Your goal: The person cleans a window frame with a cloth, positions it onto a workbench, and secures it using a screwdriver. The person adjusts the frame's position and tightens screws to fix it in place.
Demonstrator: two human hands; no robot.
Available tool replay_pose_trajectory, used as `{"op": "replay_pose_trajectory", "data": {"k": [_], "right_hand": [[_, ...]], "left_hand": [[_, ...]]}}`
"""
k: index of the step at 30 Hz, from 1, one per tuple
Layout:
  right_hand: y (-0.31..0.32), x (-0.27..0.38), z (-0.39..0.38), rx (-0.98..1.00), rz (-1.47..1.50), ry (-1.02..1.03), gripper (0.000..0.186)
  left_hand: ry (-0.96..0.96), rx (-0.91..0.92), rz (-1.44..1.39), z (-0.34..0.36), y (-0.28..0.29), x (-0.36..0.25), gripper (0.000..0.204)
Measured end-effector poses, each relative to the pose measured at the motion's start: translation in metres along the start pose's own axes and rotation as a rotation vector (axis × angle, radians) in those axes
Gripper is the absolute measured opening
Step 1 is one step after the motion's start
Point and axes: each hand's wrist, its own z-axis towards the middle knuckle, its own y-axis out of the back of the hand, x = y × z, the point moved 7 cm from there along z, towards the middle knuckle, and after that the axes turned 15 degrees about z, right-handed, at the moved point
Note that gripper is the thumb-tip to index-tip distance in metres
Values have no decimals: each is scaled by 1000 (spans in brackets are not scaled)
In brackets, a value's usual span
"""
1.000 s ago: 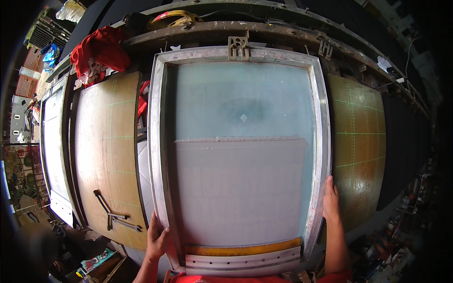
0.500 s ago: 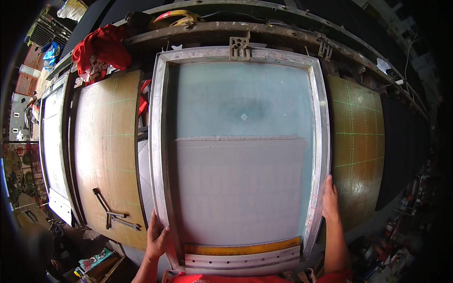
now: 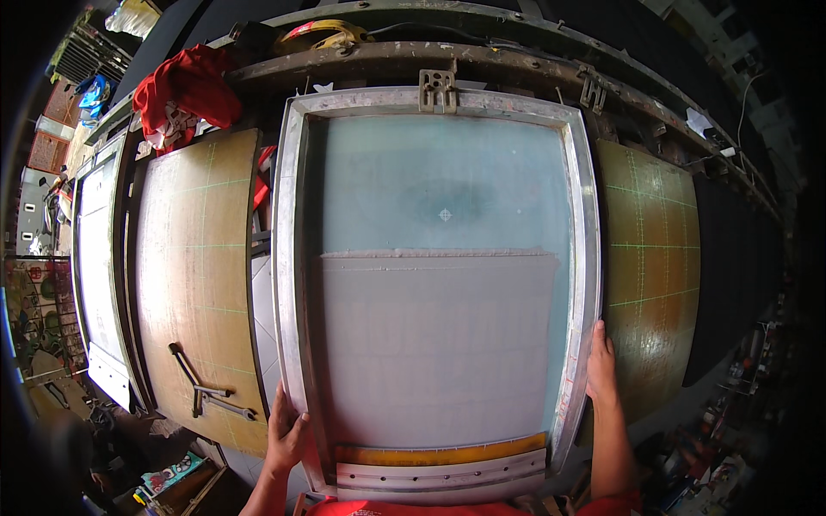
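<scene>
A large silkscreen frame [image 3: 294, 258] of metal lies before me, its mesh pale teal in the far part and greyish pink over the near part. My left hand [image 3: 284, 434] grips the frame's outer left edge near the front, thumb on the frame side. On the opposite edge, a little farther up, my right hand [image 3: 602, 365] holds the frame's side, its fingertips partly hidden by the rail. At the near end of the mesh rests a wide squeegee [image 3: 440, 475] with a white holder and an amber blade [image 3: 439, 451]. Neither hand touches it.
A metal hinge clamp [image 3: 438, 91] sits at the frame's far rail. Brownish boards flank it: a left board [image 3: 194, 275] carrying a wrench-like tool [image 3: 200, 391], and a right board [image 3: 652, 241]. Red cloth [image 3: 185, 95] hangs over the far-left rail [image 3: 387, 58].
</scene>
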Motion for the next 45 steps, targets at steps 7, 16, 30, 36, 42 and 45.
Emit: {"op": "replay_pose_trajectory", "data": {"k": [7, 16, 30, 36, 42, 45], "right_hand": [[-8, 6, -6, 14, -4, -25, 66], [-2, 3, -1, -57, -42, 21, 70], [-14, 21, -7, -13, -94, 81, 74], [4, 1, 20, 47, -194, 68, 83], [-12, 14, 1, 98, -6, 23, 71], [-15, 15, 3, 156, -14, 19, 72]], "left_hand": [[-3, 3, 7, 0, -2, -3, 69], [-18, -28, 73, -2, 0, 2, 68], [-128, 27, 27, 5, -9, -3, 66], [-180, -149, 444, -6, -2, -18, 71], [-402, -634, 672, -49, 61, -69, 62], [-355, -866, 941, -68, 120, -53, 54]]}}
